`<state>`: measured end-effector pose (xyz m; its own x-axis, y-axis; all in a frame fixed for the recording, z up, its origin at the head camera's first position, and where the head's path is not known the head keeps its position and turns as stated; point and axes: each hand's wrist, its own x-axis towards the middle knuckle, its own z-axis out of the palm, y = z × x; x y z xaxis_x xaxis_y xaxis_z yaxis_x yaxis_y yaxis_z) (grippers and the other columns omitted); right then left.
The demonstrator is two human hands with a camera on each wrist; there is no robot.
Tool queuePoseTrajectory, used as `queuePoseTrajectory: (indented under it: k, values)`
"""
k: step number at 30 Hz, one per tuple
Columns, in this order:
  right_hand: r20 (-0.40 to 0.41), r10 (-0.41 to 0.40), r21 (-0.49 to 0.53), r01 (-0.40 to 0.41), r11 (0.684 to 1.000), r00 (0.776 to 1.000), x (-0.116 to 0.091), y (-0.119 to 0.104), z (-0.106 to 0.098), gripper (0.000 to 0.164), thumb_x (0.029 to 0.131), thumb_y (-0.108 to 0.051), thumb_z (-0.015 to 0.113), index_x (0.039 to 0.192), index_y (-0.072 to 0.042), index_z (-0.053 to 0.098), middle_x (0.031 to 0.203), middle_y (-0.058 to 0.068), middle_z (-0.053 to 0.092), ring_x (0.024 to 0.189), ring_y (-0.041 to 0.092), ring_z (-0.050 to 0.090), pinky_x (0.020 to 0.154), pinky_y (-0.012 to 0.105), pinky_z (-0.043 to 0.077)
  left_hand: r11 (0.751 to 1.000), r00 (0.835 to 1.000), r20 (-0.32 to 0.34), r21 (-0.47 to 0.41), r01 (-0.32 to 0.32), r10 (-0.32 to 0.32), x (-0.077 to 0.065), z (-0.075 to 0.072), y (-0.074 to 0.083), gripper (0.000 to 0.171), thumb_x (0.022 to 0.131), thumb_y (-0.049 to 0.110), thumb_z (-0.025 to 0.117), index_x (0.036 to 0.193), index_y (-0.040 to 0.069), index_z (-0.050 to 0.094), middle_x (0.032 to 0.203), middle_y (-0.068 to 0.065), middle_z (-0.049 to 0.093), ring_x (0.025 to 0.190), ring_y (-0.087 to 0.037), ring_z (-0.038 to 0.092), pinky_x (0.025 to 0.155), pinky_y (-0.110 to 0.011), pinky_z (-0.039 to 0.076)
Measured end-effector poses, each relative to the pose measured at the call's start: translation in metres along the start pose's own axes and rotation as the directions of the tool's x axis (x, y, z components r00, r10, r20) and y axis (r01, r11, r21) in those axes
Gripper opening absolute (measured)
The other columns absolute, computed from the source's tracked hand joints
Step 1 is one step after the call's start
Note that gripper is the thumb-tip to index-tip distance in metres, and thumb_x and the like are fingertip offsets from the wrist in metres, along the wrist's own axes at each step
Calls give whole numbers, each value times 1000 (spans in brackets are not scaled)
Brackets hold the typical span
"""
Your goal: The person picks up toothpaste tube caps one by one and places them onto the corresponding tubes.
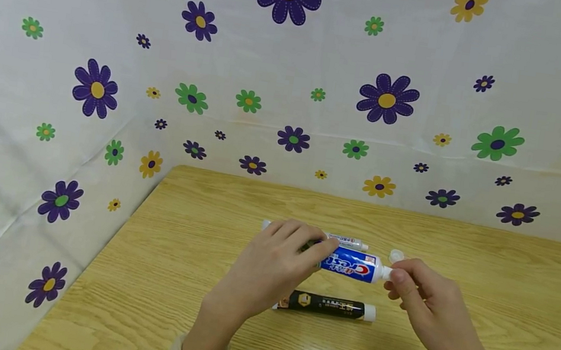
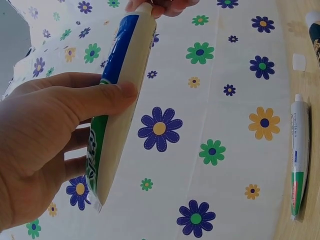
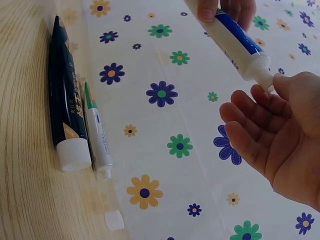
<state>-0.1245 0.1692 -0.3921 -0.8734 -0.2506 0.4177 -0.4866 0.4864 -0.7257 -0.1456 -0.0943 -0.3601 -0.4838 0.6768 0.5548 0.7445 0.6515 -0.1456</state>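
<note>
My left hand [image 1: 276,261] grips a blue and white Crest toothpaste tube [image 1: 351,264] by its body, thumb on one face and fingers behind, above the table. In the left wrist view, the tube's green and blue side and its flat crimped tail show. At the white end of the tube, my right hand [image 3: 280,130] pinches the small white cap [image 3: 264,80] between thumb and index finger. Its other fingers are loosely curled beside the cap. Behind the held tube lies a slim white and green tube [image 2: 299,150], its narrow nozzle bare.
A black toothpaste tube [image 1: 329,305] with a white cap lies nearer me on the wooden table [image 1: 153,277]. Near the right hand, a loose white cap [image 1: 396,255] sits on the wood. A flower-print sheet [image 1: 255,46] hangs behind and at the left.
</note>
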Motion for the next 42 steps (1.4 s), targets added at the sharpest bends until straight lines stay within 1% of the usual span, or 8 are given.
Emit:
queuePoseTrajectory:
  k: [7, 13, 17, 20, 23, 28, 35, 42]
  values:
    - [12, 19, -4, -19, 1000, 1000, 0, 1, 2, 21, 105, -6, 46, 94, -8, 64, 81, -5, 67, 70, 4, 62, 56, 25, 54, 1000, 1000, 4, -8, -3, 3, 0, 0, 1, 30, 93, 18, 72, 122, 17, 67, 112, -1, 67, 106, -19, 61, 95, -35, 50]
    - [30, 65, 5, -65, 998, 997, -1, 3, 3, 30, 107, -9, 43, 84, -11, 62, 78, -5, 66, 69, 6, 58, 57, 25, 53, 1000, 1000, 4, -6, -16, 16, 1, 0, 2, 28, 93, 18, 72, 121, 17, 68, 111, -1, 67, 104, -19, 61, 94, -34, 50]
    - [37, 84, 19, -85, 996, 996, -1, 3, 1, 30, 108, -10, 41, 88, -9, 63, 80, -3, 66, 70, 7, 60, 59, 26, 54, 1000, 1000, 2, -10, -12, 12, 1, 0, 2, 29, 92, 18, 72, 122, 17, 68, 111, -1, 67, 105, -19, 62, 94, -34, 51]
    - [28, 70, 33, -71, 997, 997, -1, 1, 0, 23, 107, -10, 42, 99, -7, 63, 84, -2, 67, 71, 8, 61, 59, 26, 55, 1000, 1000, -2, -14, -1, 1, 0, 0, 1, 32, 91, 16, 73, 123, 17, 68, 112, -2, 67, 106, -20, 62, 93, -35, 51]
    - [6, 29, 27, -29, 999, 1000, -1, 0, 0, 13, 102, -7, 53, 111, -8, 63, 88, -3, 66, 72, 8, 61, 59, 25, 54, 1000, 1000, -10, -7, 9, -9, -1, -1, -1, 34, 90, 16, 75, 123, 17, 68, 113, -2, 67, 107, -20, 61, 93, -36, 51]
    - [-21, -30, -34, 29, 999, 999, -1, -1, 0, 24, 92, -3, 69, 113, -13, 65, 87, -8, 64, 72, 7, 58, 58, 23, 51, 1000, 1000, -10, 6, 14, -14, -1, -1, -2, 33, 89, 17, 76, 122, 18, 68, 113, -1, 68, 107, -19, 61, 95, -36, 50]
    - [-5, -69, -72, 68, 995, 998, 1, 1, 0, 17, 94, -1, 66, 109, -9, 65, 84, -9, 64, 70, 4, 59, 57, 24, 52, 1000, 1000, 0, 7, 15, -15, -1, 0, -2, 35, 89, 17, 76, 123, 18, 68, 112, -1, 67, 106, -19, 61, 94, -36, 50]
    - [8, -93, -67, 93, 993, 996, 1, 3, -1, 11, 97, -2, 61, 107, -6, 64, 84, -9, 65, 70, 8, 63, 58, 24, 53, 1000, 1000, 4, 0, 6, -6, 0, 0, -1, 34, 90, 17, 75, 123, 17, 68, 112, -1, 67, 106, -19, 61, 95, -35, 49]
